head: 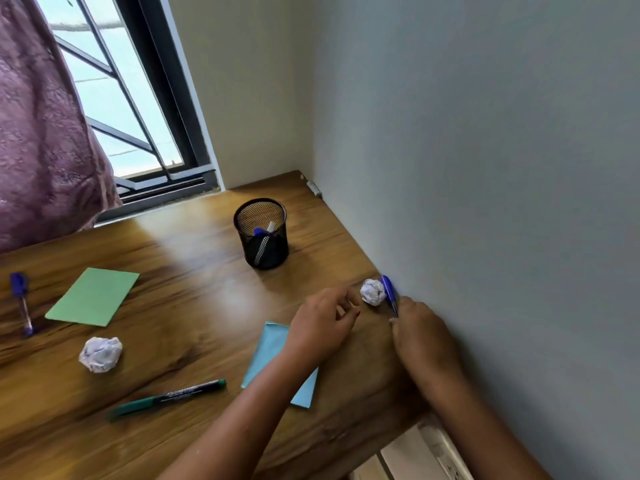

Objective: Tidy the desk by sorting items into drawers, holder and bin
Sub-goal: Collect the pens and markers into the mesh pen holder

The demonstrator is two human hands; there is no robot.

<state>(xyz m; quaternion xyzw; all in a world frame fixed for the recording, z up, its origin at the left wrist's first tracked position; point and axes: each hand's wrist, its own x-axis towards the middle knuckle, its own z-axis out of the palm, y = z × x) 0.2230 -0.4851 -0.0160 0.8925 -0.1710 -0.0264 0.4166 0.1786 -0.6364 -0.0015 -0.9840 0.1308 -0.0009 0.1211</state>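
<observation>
A blue pen (388, 291) lies along the wall at the desk's right edge, and my right hand (424, 336) pinches its near end. Beside the pen sits a crumpled paper ball (372, 292). My left hand (320, 325) hovers just left of that ball with fingers loosely curled, holding nothing. A black mesh holder (262, 233) with a pen inside stands further back. On the wooden desk (194, 299) also lie a second paper ball (100, 354), a green marker (168, 398), another blue pen (22, 303), a green card (93, 296) and a blue card (277, 365), partly under my left arm.
A grey wall runs along the desk's right side. A window with a dark frame and a purple curtain (45, 140) are at the back left. A small white object (313, 188) lies in the far corner. Something white (426, 452) shows below the desk's near right corner.
</observation>
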